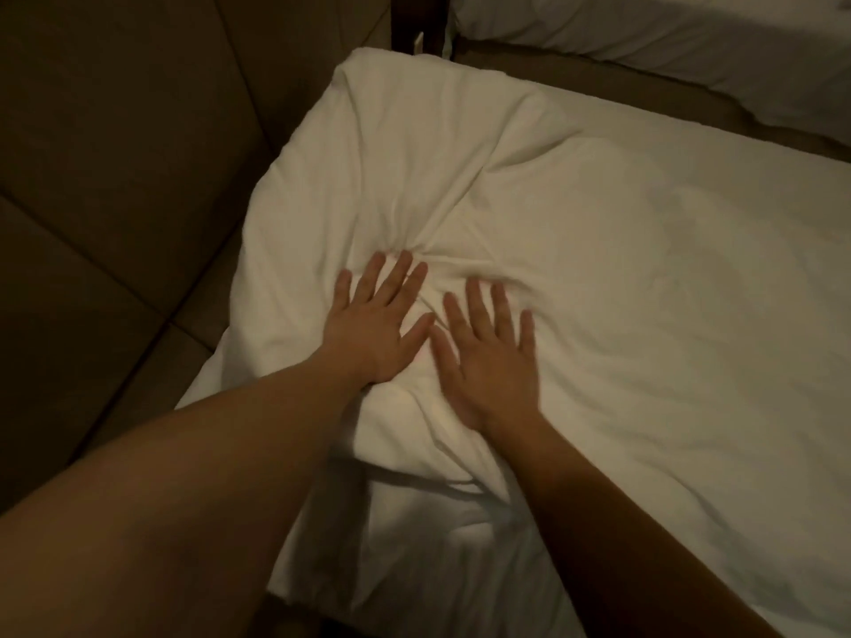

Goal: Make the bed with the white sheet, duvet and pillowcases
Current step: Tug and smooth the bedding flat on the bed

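Note:
A white pillow in its pillowcase [414, 168] lies at the head of the bed, against the padded headboard. My left hand [373, 320] presses flat on it with fingers spread. Beside it, my right hand [488, 352] also lies flat on the pillow, fingers straight. Creases in the cloth radiate from under the fingertips. The white duvet [667, 278] covers the bed to the right of the pillow, smooth with a few shallow wrinkles.
A brown padded headboard [129, 154] with stitched panels fills the left side. A second bed with white bedding [667, 34] stands at the top right, across a narrow brown gap [598, 80]. A dark post [419, 20] rises at the top centre.

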